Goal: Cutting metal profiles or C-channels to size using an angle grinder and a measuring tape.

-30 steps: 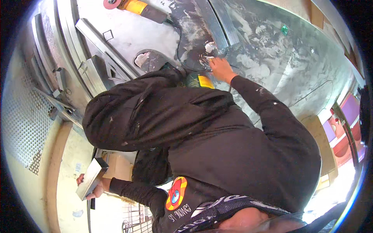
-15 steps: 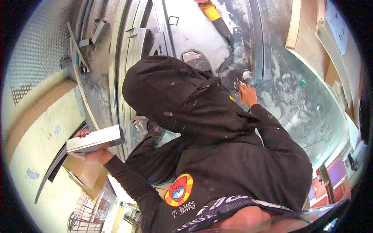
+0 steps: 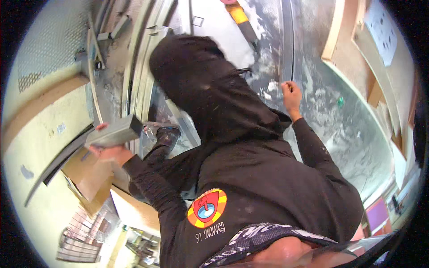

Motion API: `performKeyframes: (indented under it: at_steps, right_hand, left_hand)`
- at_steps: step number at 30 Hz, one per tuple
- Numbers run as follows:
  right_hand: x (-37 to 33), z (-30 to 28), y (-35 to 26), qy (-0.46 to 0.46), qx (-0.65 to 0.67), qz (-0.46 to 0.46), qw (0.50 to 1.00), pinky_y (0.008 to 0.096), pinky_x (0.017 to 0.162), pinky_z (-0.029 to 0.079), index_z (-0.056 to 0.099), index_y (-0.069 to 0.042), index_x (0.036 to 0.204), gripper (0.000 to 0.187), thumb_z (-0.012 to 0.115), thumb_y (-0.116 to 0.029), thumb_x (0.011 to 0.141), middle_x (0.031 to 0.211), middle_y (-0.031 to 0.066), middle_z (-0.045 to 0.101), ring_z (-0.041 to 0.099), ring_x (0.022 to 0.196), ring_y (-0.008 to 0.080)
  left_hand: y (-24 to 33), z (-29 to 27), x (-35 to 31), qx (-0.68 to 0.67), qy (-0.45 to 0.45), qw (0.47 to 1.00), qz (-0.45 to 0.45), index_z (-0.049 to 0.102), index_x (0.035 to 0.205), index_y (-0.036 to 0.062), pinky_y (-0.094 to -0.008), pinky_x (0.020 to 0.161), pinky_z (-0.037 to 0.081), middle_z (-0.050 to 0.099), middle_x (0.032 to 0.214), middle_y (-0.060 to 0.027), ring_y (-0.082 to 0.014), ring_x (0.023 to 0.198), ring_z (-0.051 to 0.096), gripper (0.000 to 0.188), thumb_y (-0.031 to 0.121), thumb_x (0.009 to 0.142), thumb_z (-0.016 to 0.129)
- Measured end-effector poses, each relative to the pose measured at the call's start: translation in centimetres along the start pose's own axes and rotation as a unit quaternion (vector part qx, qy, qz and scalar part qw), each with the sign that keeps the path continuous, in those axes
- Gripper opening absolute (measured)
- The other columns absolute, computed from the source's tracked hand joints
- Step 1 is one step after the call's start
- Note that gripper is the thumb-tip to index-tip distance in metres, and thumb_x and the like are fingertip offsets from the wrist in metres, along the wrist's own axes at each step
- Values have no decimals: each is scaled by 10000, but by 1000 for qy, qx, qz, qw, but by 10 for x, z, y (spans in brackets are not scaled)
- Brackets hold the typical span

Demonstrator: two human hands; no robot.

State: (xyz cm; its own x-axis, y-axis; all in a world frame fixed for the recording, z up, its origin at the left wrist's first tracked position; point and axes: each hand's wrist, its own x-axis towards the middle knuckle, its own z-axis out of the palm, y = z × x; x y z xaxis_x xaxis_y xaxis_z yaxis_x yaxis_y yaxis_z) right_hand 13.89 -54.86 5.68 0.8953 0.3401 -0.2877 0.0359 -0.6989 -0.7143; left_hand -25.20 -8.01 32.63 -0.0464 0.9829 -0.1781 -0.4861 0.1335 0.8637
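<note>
My left hand [image 3: 114, 154], at the left, is closed around a short rectangular metal tube [image 3: 114, 133]. Its fingers wrap the far side and the thumb side lies below; the tube is tilted, blurred a little by motion. Over the dusty dark surface at the right is my right hand [image 3: 292, 99], its fingers curled and pinched together. Whatever those fingertips hold, if anything, is too small to make out. A long grey metal profile [image 3: 287, 44] lies just beyond this hand. Between my hands, my dark-clothed leg [image 3: 196, 80] hides part of the ground.
A yellow and dark power tool [image 3: 240, 20] lies at the top, its cord running down. Long metal bars [image 3: 138, 62] lie left of my leg. Wooden boards [image 3: 335, 33] lean at the upper right; a perforated panel [image 3: 49, 49] stands at the upper left.
My left hand has tipped the metal tube, so a greyer face shows. My right hand has turned its fingers upward; the small pale thing at its fingertips no longer shows clearly. The view has shifted.
</note>
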Motion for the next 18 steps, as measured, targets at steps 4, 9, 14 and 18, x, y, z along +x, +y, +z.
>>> performKeyframes:
  at_steps: [4,9,14,18]
  right_hand:
    - [88,-33,-158,13,315,-138,939,271,733,513,684,-11,1143,280,714,-211,950,953,16,679,596,807,101]
    - [78,-34,-408,-169,131,-513,832,301,862,531,644,-18,1256,369,734,-185,939,1071,93,708,662,968,154]
    - [39,78,-494,-311,34,-714,626,394,861,547,630,-42,1246,575,881,-272,783,1104,184,686,691,973,353]
    - [15,148,-477,-362,38,-681,635,412,870,542,635,-47,1236,593,890,-299,764,1098,164,684,686,991,362]
  left_hand:
    - [-58,18,-24,-78,-32,996,20,555,1209,39,-465,947,474,604,1052,-144,-295,998,600,568,444,827,667]
    - [-78,52,-52,-115,-234,962,-80,438,1405,26,-483,885,492,551,1133,-174,-298,943,588,855,389,706,769]
    - [-75,89,-55,-64,-358,928,-86,392,1490,-45,-470,828,548,563,1279,-180,-312,921,666,925,380,738,725]
    - [-90,59,-55,-91,-260,957,-87,519,1397,-53,-472,796,569,616,1243,-189,-317,907,676,715,326,806,655]
